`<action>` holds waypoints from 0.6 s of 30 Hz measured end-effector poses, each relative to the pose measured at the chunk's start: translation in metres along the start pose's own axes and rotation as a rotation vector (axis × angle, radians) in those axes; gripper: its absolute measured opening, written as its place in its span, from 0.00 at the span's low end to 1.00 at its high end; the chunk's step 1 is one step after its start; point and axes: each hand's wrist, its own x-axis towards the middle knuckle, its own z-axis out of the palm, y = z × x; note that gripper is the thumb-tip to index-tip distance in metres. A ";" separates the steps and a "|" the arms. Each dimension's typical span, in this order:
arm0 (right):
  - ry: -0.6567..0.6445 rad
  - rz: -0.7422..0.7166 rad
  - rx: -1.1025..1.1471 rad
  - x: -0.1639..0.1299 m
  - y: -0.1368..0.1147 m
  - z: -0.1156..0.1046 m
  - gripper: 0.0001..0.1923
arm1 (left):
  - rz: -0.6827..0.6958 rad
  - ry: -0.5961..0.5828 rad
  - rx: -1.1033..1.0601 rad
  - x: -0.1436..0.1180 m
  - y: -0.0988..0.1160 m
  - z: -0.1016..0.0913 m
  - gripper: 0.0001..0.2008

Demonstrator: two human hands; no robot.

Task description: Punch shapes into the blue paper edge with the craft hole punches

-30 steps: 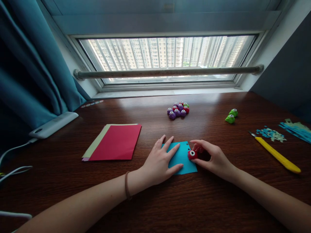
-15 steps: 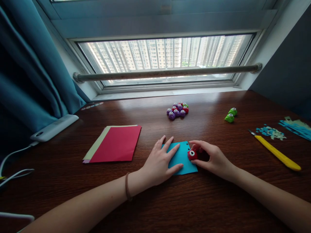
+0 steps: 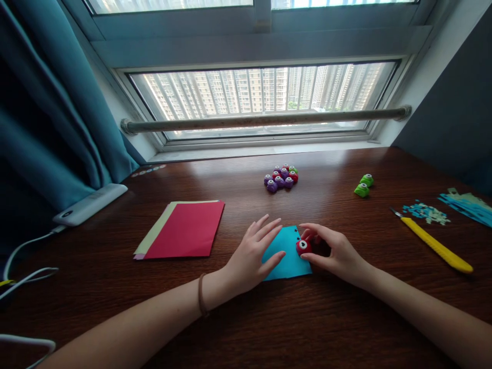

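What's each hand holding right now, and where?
Right hand pinches the red punch by its sides; left hand presses flat on the blue paper.

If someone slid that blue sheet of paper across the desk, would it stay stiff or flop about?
The blue paper looks thin and lies flat, so it would probably bend if lifted. On the polished desk it likely slides easily; the left hand presses it down beside the red punch.

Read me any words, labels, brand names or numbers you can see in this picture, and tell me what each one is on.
There is no text that can be read.
The white power bank by the curtain has a dark mark too small to read.
The red punch in the right hand, the blue paper under the left hand and the yellow knife show no writing.
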 end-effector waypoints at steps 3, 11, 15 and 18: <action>0.007 0.011 0.021 0.000 0.001 0.001 0.24 | 0.071 -0.023 0.030 -0.001 0.001 -0.002 0.23; 0.041 0.032 0.023 0.001 -0.002 -0.001 0.22 | 0.181 -0.044 0.090 -0.003 0.004 -0.005 0.23; 0.048 0.022 0.030 0.001 -0.002 -0.001 0.20 | 0.230 -0.020 0.110 -0.003 0.003 -0.003 0.22; 0.072 0.027 0.042 0.001 -0.001 0.000 0.20 | 0.318 0.002 0.138 -0.003 0.004 -0.004 0.23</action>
